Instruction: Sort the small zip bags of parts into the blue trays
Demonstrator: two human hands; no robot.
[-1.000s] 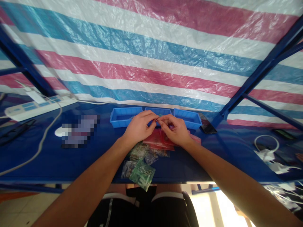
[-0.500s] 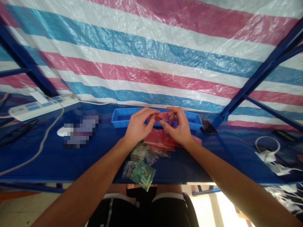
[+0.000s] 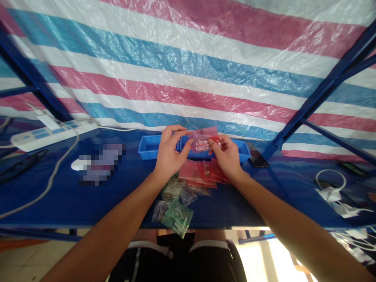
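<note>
A small pink plastic bag [image 3: 202, 139] is held up between both hands, above the row of blue trays [image 3: 148, 147] at the back of the blue table [image 3: 88, 196]. My left hand [image 3: 169, 153] pinches the bag's left edge with fingers curled. On the right edge, my right hand [image 3: 227, 156] does the same. Under my hands lies a pile of red bags [image 3: 195, 175]. Nearer the table's front edge lie green and clear bags [image 3: 176, 213] with small metal parts inside.
A white power strip [image 3: 44, 133] with cables lies at the back left, a dark phone [image 3: 256, 154] right of the trays, and a white charger with cable [image 3: 331, 190] at the far right. A striped tarp hangs behind; blue frame posts stand on both sides.
Both hands rose from the pile of red bags and lifted one pink bag up over the blue trays; the bag now hangs spread between the fingers.
</note>
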